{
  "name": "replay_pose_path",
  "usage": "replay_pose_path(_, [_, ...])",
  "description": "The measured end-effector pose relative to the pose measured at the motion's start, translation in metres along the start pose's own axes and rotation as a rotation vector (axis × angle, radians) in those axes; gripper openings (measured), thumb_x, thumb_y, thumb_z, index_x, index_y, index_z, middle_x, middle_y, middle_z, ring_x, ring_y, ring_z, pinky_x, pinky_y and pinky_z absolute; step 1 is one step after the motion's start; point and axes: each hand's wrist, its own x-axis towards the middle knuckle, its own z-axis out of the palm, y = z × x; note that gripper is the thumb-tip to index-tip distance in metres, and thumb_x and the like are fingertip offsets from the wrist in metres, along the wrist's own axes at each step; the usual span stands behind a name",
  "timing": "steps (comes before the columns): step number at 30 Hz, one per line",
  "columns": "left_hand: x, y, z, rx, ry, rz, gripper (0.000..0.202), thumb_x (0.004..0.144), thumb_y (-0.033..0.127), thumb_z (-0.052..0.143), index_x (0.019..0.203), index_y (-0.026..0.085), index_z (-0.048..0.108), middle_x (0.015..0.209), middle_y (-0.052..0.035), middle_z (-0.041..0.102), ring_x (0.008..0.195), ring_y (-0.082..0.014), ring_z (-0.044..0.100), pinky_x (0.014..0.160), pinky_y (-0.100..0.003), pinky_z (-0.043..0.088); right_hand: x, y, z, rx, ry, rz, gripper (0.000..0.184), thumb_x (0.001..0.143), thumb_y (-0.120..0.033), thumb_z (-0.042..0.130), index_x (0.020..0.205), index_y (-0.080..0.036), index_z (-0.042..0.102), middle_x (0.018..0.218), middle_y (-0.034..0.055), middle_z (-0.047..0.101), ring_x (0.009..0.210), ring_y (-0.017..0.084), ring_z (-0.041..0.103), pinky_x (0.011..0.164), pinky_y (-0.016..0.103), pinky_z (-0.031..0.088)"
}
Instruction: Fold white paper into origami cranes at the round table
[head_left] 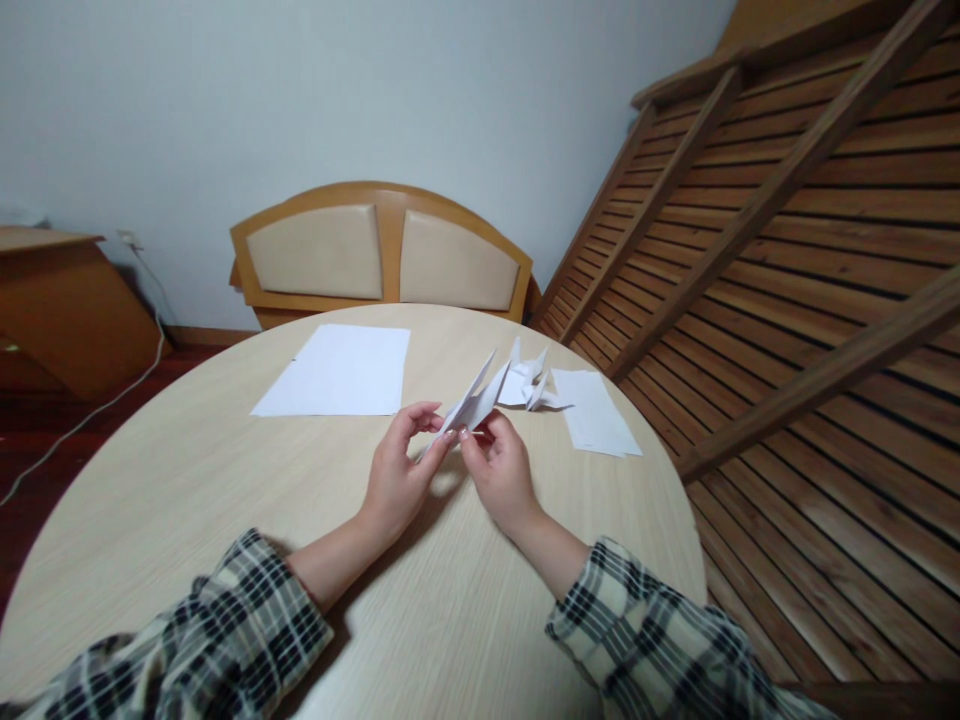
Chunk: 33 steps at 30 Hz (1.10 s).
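Observation:
Above the middle of the round table (375, 640), I hold a piece of folded white paper (472, 402) with pointed flaps rising up and away from me. My left hand (401, 465) pinches its left lower edge between thumb and fingers. From the other side my right hand (501, 465) grips it, and both thumbs meet near its bottom. Just beyond my right hand lie folded paper cranes (534, 378), their points sticking up; the held paper partly hides them.
A stack of white sheets (341, 370) lies at the far left of the table, and smaller white sheets (596, 415) lie at the right. A wooden headboard (390, 245) stands behind the table. Slatted wooden panels (787, 300) lean along the right side.

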Motion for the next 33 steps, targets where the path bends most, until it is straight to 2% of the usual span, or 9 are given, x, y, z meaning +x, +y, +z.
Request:
replay_pose_path(3, [0.0,0.0,0.0,-0.018,0.014,0.006,0.034,0.087,0.026,0.066,0.118,0.022,0.053,0.098,-0.0034,0.064,0.094,-0.018,0.062,0.088,-0.035,0.048,0.0,-0.001,0.0,-0.005,0.009,-0.011,0.01,0.089,-0.028,0.056,0.098,-0.023,0.058,0.101,0.0065,0.066,0.093,0.019,0.066,0.082,0.037,0.058])
replay_pose_path(8, [0.002,0.004,-0.003,0.125,0.021,0.13,0.007,0.089,0.024,0.063,0.096,0.021,0.062,0.093,-0.003,0.063,0.089,-0.0185,0.06,0.084,-0.034,0.048,0.0,-0.001,0.0,-0.029,0.021,-0.03,0.011,0.089,-0.028,0.057,0.099,-0.023,0.058,0.103,0.0062,0.063,0.092,0.018,0.066,0.082,0.036,0.059])
replay_pose_path(12, [0.005,0.009,-0.005,0.25,0.072,0.226,0.005,0.088,0.022,0.063,0.091,0.023,0.066,0.101,-0.0045,0.059,0.101,-0.0208,0.057,0.092,-0.039,0.047,-0.001,0.001,0.0,-0.03,0.02,-0.033,0.012,0.089,-0.03,0.057,0.099,-0.023,0.058,0.102,0.0059,0.063,0.092,0.018,0.066,0.082,0.035,0.059])
replay_pose_path(15, [0.006,0.01,-0.006,0.232,0.051,0.241,0.005,0.088,0.021,0.063,0.091,0.022,0.066,0.107,-0.0052,0.062,0.106,-0.0212,0.058,0.095,-0.04,0.047,0.0,0.002,0.0,-0.024,0.013,-0.038,0.013,0.09,-0.03,0.057,0.101,-0.023,0.058,0.105,0.0062,0.063,0.094,0.018,0.066,0.084,0.035,0.058])
replay_pose_path(19, [0.003,0.008,-0.005,0.137,-0.022,0.187,0.007,0.09,0.022,0.061,0.096,0.021,0.065,0.099,-0.005,0.069,0.096,-0.0191,0.064,0.09,-0.038,0.05,0.0,0.003,0.0,-0.036,0.013,-0.045,0.016,0.088,-0.027,0.057,0.103,-0.023,0.058,0.102,0.0061,0.063,0.095,0.018,0.066,0.083,0.035,0.058])
replay_pose_path(23, [0.001,0.007,-0.004,0.118,-0.014,0.097,0.011,0.089,0.026,0.063,0.097,0.02,0.067,0.096,-0.0055,0.071,0.091,-0.0192,0.066,0.086,-0.036,0.051,0.0,0.004,0.0,-0.033,0.019,-0.038,0.017,0.088,-0.027,0.058,0.105,-0.024,0.059,0.101,0.0061,0.064,0.094,0.018,0.067,0.083,0.036,0.059])
replay_pose_path(33, [0.008,0.014,-0.009,0.049,0.011,0.023,0.011,0.084,0.029,0.067,0.082,0.019,0.071,0.08,-0.0031,0.072,0.076,-0.0171,0.065,0.073,-0.03,0.051,-0.001,-0.001,-0.001,-0.068,0.006,-0.078,0.009,0.088,-0.028,0.059,0.095,-0.022,0.062,0.102,0.0065,0.061,0.095,0.019,0.065,0.085,0.037,0.058])
